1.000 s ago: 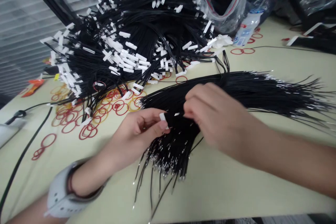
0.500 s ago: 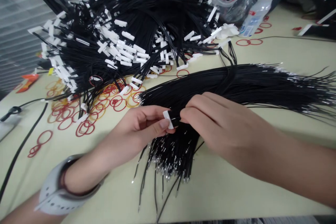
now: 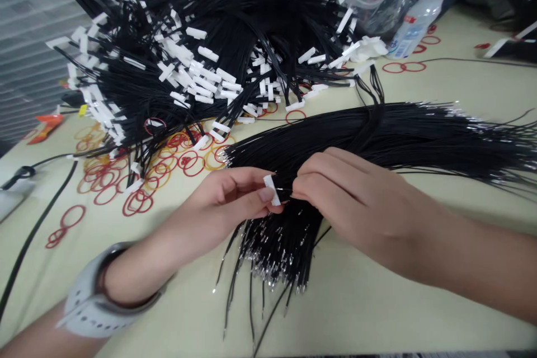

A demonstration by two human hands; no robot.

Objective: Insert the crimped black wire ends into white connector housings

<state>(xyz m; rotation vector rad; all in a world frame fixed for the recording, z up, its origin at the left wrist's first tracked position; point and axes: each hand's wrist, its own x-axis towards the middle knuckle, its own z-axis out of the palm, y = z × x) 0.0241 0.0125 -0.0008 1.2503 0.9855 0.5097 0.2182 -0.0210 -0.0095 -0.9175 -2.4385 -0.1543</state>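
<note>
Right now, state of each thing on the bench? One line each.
Left hand: pinching connector between thumb and fingers.
White plastic connector: held upright against the wire bundle.
Right hand: fingertips closed on a thin wire beside the connector.
Black wire bundle: lying fanned out, metal-tipped ends spread.
Connector-ended wire heap: piled, tangled.
Rubber bands: red and yellow, loose.
Plastic bag: open.
Plastic bottle: on its side.

Red and yellow rubber bands (image 3: 138,204) litter the pale tabletop (image 3: 356,302).
</note>
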